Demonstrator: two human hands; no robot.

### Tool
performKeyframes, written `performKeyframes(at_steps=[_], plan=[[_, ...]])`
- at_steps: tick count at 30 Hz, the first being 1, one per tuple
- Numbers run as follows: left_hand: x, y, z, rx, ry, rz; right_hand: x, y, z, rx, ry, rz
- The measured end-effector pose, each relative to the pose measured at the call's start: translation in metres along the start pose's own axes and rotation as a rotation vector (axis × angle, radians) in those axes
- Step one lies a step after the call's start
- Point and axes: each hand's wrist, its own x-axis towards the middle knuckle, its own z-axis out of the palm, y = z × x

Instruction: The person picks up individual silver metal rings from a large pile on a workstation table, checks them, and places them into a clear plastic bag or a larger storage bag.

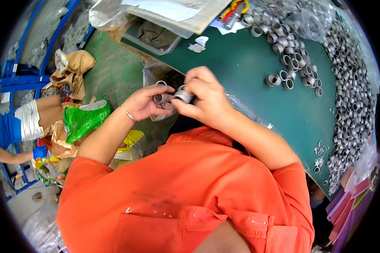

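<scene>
My left hand [140, 103], with a bracelet at its wrist, is closed around a few small grey metal rings [158, 98]; one thin ring stands up between thumb and fingers. Beside it, my right hand [210, 96] pinches a grey threaded metal collar [183, 95]. The two hands almost meet off the table's near edge, so I cannot tell whether their parts touch. Below them hangs a clear plastic bag [150, 76], partly hidden by the hands, with dark contents. Loose metal collars [297, 63] of the same grey lie on the green table [245, 63].
A long heap of metal collars [352, 97] lines the table's right side, with small rings [319, 162] near it. Papers [173, 10] cover a plastic bin [152, 36]. On the left, a person with a blue glove [40, 152] is beside bags and blue shelving [19, 80].
</scene>
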Motion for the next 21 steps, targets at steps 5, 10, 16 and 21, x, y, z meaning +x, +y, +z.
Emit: performKeyframes(at_steps=[5,10,16,21], plan=[[0.032,-0.021,-0.063,-0.166,0.187,0.070,0.005,0.048,0.085,-0.084,-0.153,0.094],[0.060,-0.032,-0.075,0.030,0.381,-0.060,-0.011,0.048,0.062,-0.320,-0.291,0.146],[0.025,-0.004,0.029,0.996,-0.069,0.067,-0.030,-0.009,-0.090,-0.498,0.064,0.069],[0.072,0.003,0.151,1.243,-0.193,1.061,-0.064,0.000,-0.151,-0.673,0.363,0.511]])
